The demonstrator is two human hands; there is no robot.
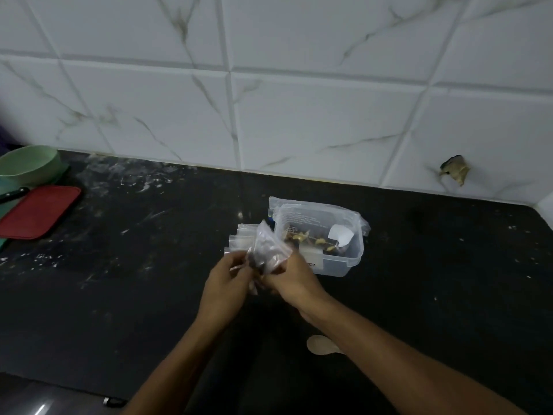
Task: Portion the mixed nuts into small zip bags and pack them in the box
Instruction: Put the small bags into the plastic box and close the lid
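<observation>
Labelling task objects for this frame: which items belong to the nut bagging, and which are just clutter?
Job:
zip bag, gripped by left hand and right hand
spare bags
box
nut packet in the box

Lying about:
green bowl
red lid
knife

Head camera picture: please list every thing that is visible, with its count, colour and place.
small zip bag: one, clear with dark contents, held above the counter by both hands
empty zip bags: a small stack, clear, on the counter left of the box
box: one, clear plastic, centre of the counter
nut packet: one, clear and dark with nuts showing, standing in the box
bowl: one, pale green, far left by the wall
red lid: one, flat, left of the counter
knife handle: one, black, beside the red lid
counter: one, black, smudged white
wall tiles: white, marbled, behind the counter
left hand: one, pinches the bag
right hand: one, grips the bag
</observation>
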